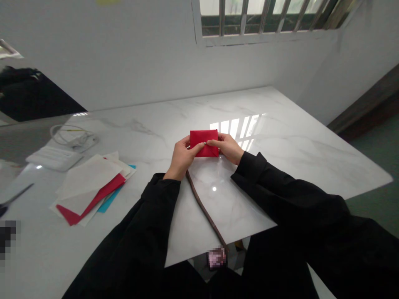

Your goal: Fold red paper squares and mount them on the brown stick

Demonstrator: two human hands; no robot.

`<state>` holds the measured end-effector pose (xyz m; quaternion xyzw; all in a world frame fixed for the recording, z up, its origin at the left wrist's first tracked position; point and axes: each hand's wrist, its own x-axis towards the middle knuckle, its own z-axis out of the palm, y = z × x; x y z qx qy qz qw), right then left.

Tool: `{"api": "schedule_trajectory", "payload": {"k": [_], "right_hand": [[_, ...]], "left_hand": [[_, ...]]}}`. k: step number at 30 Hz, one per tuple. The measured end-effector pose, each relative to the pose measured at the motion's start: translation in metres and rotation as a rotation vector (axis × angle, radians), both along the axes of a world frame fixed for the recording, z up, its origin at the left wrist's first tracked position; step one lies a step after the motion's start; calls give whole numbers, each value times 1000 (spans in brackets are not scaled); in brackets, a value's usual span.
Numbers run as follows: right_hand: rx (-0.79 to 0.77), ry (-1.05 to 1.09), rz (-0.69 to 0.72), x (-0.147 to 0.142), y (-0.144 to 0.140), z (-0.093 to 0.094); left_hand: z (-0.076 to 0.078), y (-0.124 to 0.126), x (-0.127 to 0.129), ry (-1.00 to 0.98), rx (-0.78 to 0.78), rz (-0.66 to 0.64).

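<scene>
A small folded red paper [204, 139] is held just above the white marble table [280, 137], near the middle of the view. My left hand [181, 158] grips its lower left part, thumb on top. My right hand [227, 147] pinches its right side, with a fingertip meeting my left thumb at the paper's middle. Both arms wear black sleeves.
To the left lies a loose stack of white, red and blue paper sheets [93, 187]. Behind it are a white flat box [54, 158] and coiled white cable [73, 137]. Scissors [14, 199] lie at the far left. A thin brown cord [204, 207] runs toward me.
</scene>
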<state>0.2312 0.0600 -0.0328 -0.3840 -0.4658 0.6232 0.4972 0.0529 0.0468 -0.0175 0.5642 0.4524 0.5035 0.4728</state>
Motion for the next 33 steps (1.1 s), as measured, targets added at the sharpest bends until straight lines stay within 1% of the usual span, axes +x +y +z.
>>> {"api": "schedule_trajectory", "payload": {"k": [4, 8, 10, 12, 15, 17, 18, 20, 23, 28, 33], "right_hand": [[93, -60, -9, -1, -3, -2], [186, -114, -17, 0, -4, -3], [230, -137, -52, 1, -2, -5], [278, -184, -154, 2, -1, -6], [388, -287, -376, 4, -2, -2], [477, -350, -453, 4, -6, 4], [522, -380, -452, 4, -9, 8], [611, -436, -404, 2, -15, 13], [705, -504, -330, 0, -20, 16], [721, -610, -319, 1, -19, 13], [765, -657, -306, 3, -19, 14]], "left_hand": [[1, -4, -2, -54, -50, -35], [3, -8, -2, -99, -69, -28], [3, -8, -1, -116, -67, -22], [2, -7, -1, -123, -67, -12], [1, -6, -1, -133, -61, 17], [0, -5, -1, -149, -52, 32], [-1, -5, -1, -157, -48, 35], [-1, -5, 0, -173, -43, 28], [-1, -6, 0, -192, -36, 8], [0, -8, 1, -177, -40, 1], [0, -8, 0, -161, -51, 16]]}}
